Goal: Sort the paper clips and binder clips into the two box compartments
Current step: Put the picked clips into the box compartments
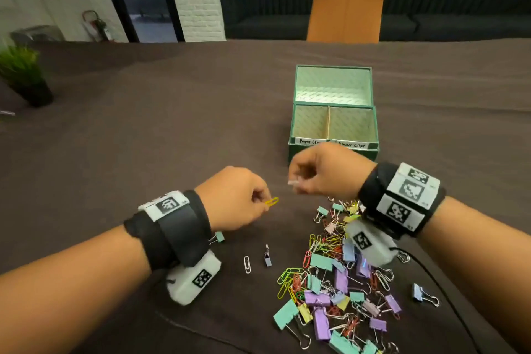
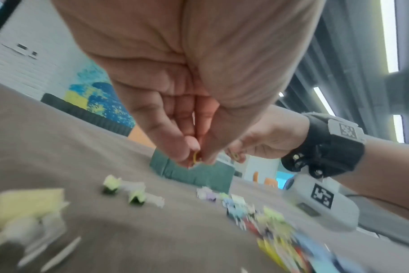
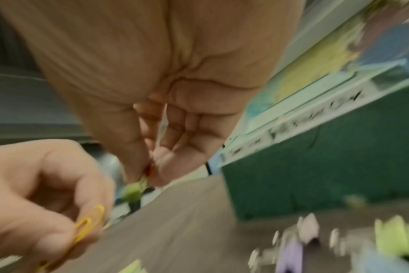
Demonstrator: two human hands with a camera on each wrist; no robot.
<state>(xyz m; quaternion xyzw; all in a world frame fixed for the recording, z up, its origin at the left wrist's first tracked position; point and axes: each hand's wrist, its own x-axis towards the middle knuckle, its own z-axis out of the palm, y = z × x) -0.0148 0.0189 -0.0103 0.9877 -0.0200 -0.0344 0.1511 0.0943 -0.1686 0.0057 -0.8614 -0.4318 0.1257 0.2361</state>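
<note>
My left hand (image 1: 265, 204) hovers above the table and pinches a yellow paper clip (image 1: 271, 202) between thumb and fingertips; the clip also shows in the left wrist view (image 2: 195, 157) and the right wrist view (image 3: 89, 225). My right hand (image 1: 297, 184), just in front of the green box (image 1: 333, 149), pinches a small clip (image 1: 293, 182); blur hides what kind it is. The box has a left compartment (image 1: 310, 123) labelled for paper clips and a right one (image 1: 352, 123) labelled for binder clips. A mixed pile of coloured clips (image 1: 339, 282) lies under my right wrist.
The box lid (image 1: 333, 83) stands open behind the compartments. Loose on the brown cloth are a white paper clip (image 1: 247, 264), a small binder clip (image 1: 267, 257), a mint binder clip (image 1: 219, 237) and a blue one (image 1: 422, 293). An orange chair (image 1: 347, 3) and a potted plant (image 1: 26, 77) stand further off.
</note>
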